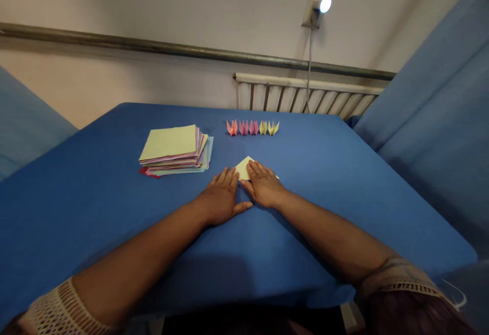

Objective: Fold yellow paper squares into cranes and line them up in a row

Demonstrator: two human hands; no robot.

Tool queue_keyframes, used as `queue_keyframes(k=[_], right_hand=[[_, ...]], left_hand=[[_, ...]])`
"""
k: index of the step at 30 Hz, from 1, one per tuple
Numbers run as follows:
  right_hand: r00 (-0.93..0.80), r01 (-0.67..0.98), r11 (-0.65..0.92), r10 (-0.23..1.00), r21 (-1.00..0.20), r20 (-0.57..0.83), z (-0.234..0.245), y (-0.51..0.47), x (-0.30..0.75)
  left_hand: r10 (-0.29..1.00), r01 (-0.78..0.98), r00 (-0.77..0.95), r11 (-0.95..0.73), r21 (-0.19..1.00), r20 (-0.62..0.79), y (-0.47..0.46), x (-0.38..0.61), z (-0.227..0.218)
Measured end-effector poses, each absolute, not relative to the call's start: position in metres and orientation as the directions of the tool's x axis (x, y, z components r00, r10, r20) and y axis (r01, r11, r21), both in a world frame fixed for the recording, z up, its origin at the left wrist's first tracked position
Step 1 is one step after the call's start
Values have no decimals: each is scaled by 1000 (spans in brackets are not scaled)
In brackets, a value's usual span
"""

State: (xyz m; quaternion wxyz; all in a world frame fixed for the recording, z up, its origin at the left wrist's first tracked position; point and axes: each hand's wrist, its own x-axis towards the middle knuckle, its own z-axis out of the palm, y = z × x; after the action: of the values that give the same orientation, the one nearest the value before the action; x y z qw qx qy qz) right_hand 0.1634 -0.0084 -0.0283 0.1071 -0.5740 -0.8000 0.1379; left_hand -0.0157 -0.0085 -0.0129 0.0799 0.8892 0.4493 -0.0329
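A pale yellow folded sheet of paper [244, 167] lies on the blue table [344, 187], its point aimed away from me. My left hand [221, 197] lies flat on the cloth, fingers stretched out, fingertips touching the sheet's left edge. My right hand [263, 185] rests flat on top of the sheet, fingers extended, covering most of it. The two hands sit side by side, thumbs nearly meeting.
A stack of coloured paper squares [173, 149] sits to the left, yellow on top. A row of several small folded paper figures [252, 128], orange, pink and yellow, stands beyond my hands. A radiator [305, 95] and a wall lamp [317, 9] are behind the table.
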Motion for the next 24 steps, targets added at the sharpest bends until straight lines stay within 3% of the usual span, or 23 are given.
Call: queue_keyframes(k=[5, 9, 12, 15, 24], right_hand=[[-266, 919, 260, 964, -295, 19, -31, -9, 158], [-281, 915, 262, 960, -308, -19, -32, -7, 157], [-330, 905, 309, 944, -291, -24, -30, -8, 158], [-344, 906, 326, 939, -270, -21, -26, -10, 158], [-250, 930, 225, 967, -290, -51, -29, -8, 163]], left_hand=[[888, 890, 455, -452, 59, -67, -5, -28, -8], [822, 807, 554, -569, 155, 135, 2, 4, -10], [730, 684, 678, -668, 291, 82, 14, 32, -13], [727, 685, 687, -649, 332, 4, 26, 41, -17], [786, 786, 613, -598, 158, -76, 33, 3, -24]])
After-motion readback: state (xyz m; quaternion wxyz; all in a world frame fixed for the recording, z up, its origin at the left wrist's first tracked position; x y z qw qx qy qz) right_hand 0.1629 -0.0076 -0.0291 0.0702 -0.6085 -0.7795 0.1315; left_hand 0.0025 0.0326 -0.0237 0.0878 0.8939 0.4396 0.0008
